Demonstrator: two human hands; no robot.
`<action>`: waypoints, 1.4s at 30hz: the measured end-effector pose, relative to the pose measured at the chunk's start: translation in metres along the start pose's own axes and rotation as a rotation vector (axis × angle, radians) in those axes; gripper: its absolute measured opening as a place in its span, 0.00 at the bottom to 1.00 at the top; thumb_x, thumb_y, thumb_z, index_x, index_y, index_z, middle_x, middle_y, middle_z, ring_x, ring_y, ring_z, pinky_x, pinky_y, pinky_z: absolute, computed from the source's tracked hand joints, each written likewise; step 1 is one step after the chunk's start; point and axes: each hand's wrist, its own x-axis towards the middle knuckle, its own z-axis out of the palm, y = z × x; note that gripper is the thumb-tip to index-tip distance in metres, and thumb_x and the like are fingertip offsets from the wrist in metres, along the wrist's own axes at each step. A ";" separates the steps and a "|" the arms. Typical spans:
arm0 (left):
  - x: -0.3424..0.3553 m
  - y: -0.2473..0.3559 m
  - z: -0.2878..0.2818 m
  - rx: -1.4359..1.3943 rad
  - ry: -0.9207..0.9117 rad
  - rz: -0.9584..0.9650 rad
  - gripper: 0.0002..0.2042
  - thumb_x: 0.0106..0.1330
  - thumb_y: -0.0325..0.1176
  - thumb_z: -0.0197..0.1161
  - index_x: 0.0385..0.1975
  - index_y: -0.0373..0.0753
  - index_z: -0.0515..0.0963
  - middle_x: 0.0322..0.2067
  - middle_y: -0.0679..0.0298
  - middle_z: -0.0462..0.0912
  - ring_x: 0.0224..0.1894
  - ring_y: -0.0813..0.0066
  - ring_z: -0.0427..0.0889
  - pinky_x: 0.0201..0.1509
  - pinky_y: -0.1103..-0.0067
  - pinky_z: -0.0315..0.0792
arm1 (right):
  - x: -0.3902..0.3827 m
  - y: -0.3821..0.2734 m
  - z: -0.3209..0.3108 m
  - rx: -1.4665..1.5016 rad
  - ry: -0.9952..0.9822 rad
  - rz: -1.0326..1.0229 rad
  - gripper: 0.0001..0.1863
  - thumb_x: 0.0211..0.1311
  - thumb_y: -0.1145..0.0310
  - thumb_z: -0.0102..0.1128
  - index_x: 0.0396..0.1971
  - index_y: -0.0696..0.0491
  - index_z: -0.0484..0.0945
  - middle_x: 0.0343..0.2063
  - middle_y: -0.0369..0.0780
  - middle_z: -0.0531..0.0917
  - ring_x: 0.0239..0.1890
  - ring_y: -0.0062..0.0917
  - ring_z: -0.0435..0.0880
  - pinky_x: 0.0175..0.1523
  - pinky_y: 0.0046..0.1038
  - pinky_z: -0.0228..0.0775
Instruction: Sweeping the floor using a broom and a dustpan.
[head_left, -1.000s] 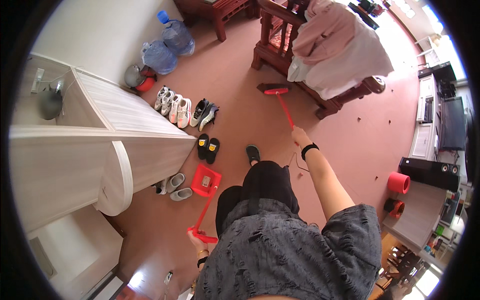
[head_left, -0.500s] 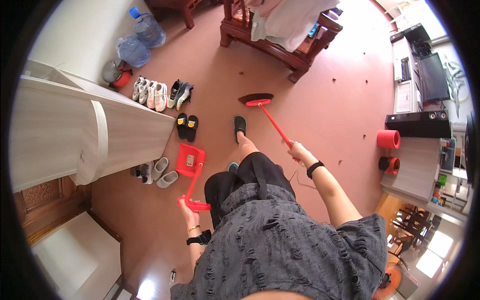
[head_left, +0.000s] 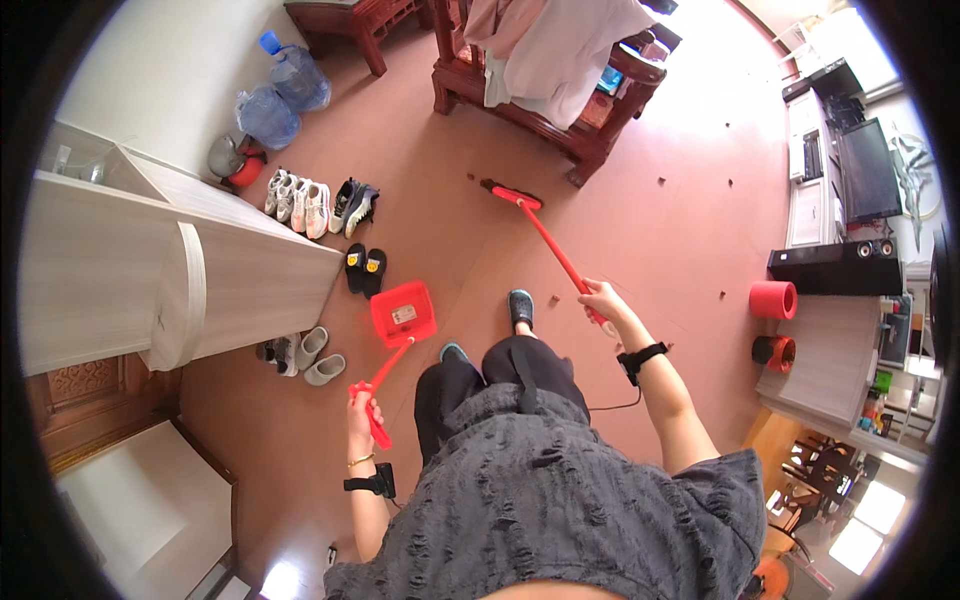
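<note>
My right hand (head_left: 603, 299) grips the red handle of a broom (head_left: 545, 235). Its dark-bristled head (head_left: 505, 191) rests on the reddish floor, near a dark wooden bench (head_left: 560, 100) draped with cloth. My left hand (head_left: 364, 408) holds the long handle of a red dustpan (head_left: 403, 313), whose pan sits on the floor in front of my feet, beside a pair of black slippers (head_left: 364, 270).
Several pairs of shoes (head_left: 312, 205) line the floor by a pale wooden cabinet (head_left: 160, 270). Two blue water bottles (head_left: 280, 95) stand by the wall. Red cylinders (head_left: 774, 300) and a speaker unit (head_left: 835, 265) are at the right. Small dark specks lie scattered on the floor.
The broom head has swung left and farther out toward the bench. The dustpan stays in front of my feet, and my view has shifted slightly.
</note>
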 end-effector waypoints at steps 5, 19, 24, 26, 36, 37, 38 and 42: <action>0.038 0.011 0.059 0.216 -0.040 0.030 0.08 0.60 0.37 0.49 0.35 0.43 0.69 0.16 0.73 0.64 0.09 0.86 0.61 0.10 0.87 0.56 | 0.102 -0.045 -0.015 -0.360 0.033 -0.183 0.23 0.49 0.74 0.53 0.49 0.57 0.67 0.14 0.38 0.74 0.14 0.22 0.75 0.16 0.26 0.68; 0.105 0.033 0.212 0.410 -0.093 -0.021 0.08 0.59 0.40 0.50 0.30 0.43 0.69 0.14 0.74 0.64 0.09 0.86 0.61 0.11 0.85 0.57 | 0.167 -0.030 0.003 -0.896 -0.087 -0.243 0.18 0.47 0.79 0.46 0.42 0.58 0.67 0.16 0.46 0.78 0.15 0.33 0.80 0.18 0.32 0.73; 0.110 0.033 0.220 0.461 -0.094 0.006 0.08 0.57 0.40 0.52 0.27 0.44 0.67 0.13 0.73 0.63 0.09 0.85 0.61 0.10 0.84 0.58 | 0.078 0.020 -0.008 -0.850 -0.234 -0.181 0.31 0.45 0.79 0.49 0.55 0.51 0.62 0.14 0.44 0.77 0.12 0.28 0.78 0.16 0.29 0.72; 0.110 0.031 0.221 0.464 -0.103 0.001 0.08 0.57 0.40 0.52 0.27 0.44 0.67 0.13 0.73 0.63 0.09 0.85 0.61 0.10 0.84 0.58 | 0.059 0.047 -0.016 -0.831 -0.278 -0.207 0.32 0.46 0.78 0.50 0.57 0.49 0.62 0.15 0.43 0.77 0.14 0.26 0.78 0.17 0.27 0.72; 0.102 0.030 0.184 0.369 -0.097 -0.031 0.07 0.58 0.40 0.51 0.27 0.45 0.67 0.11 0.74 0.61 0.08 0.86 0.60 0.10 0.84 0.57 | -0.058 -0.013 -0.045 -0.300 -0.399 0.052 0.27 0.54 0.74 0.53 0.57 0.53 0.63 0.14 0.32 0.70 0.12 0.14 0.69 0.15 0.20 0.64; 0.099 0.029 0.177 0.364 -0.098 -0.027 0.07 0.58 0.40 0.51 0.28 0.46 0.67 0.11 0.75 0.60 0.08 0.86 0.59 0.10 0.85 0.57 | -0.056 -0.019 -0.041 -0.317 -0.380 0.021 0.28 0.53 0.74 0.53 0.57 0.53 0.63 0.13 0.33 0.70 0.12 0.15 0.69 0.15 0.20 0.64; 0.096 0.030 0.172 0.358 -0.092 -0.018 0.07 0.58 0.40 0.51 0.28 0.46 0.67 0.11 0.75 0.60 0.08 0.86 0.59 0.10 0.85 0.57 | -0.049 -0.027 -0.036 -0.324 -0.383 0.011 0.28 0.53 0.74 0.53 0.57 0.53 0.63 0.13 0.33 0.70 0.12 0.15 0.69 0.15 0.20 0.64; 0.068 0.021 0.136 0.271 -0.035 -0.018 0.08 0.59 0.42 0.50 0.31 0.46 0.69 0.13 0.75 0.61 0.09 0.86 0.59 0.11 0.85 0.56 | -0.004 -0.053 0.000 -0.532 -0.317 -0.172 0.28 0.51 0.74 0.53 0.56 0.50 0.64 0.13 0.35 0.72 0.13 0.17 0.71 0.16 0.22 0.65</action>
